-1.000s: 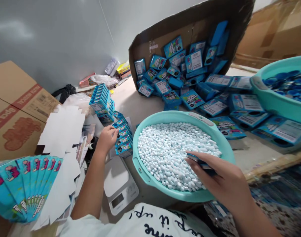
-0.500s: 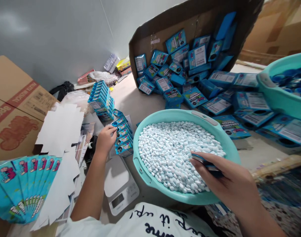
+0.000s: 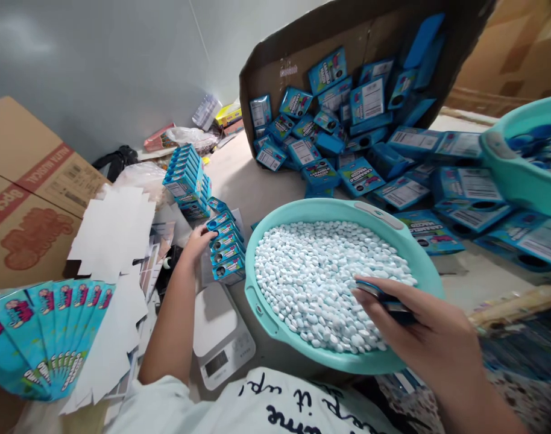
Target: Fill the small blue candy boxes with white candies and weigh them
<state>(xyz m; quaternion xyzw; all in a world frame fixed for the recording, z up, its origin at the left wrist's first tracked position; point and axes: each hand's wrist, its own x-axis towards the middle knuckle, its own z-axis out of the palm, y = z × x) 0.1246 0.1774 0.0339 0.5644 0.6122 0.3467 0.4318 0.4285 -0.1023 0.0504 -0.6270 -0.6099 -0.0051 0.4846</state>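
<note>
Grey walling [image 3: 99, 66] backs an oval basin [image 3: 425, 265] of pebbly candies [image 3: 321, 277].

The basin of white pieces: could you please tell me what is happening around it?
The person's right hand holds a partly hidden blue item over the basin of white pieces. The left hand is at a row of small blue boxes. A scale sits beside the basin, and more blue boxes lie about a tipped carton.
</note>
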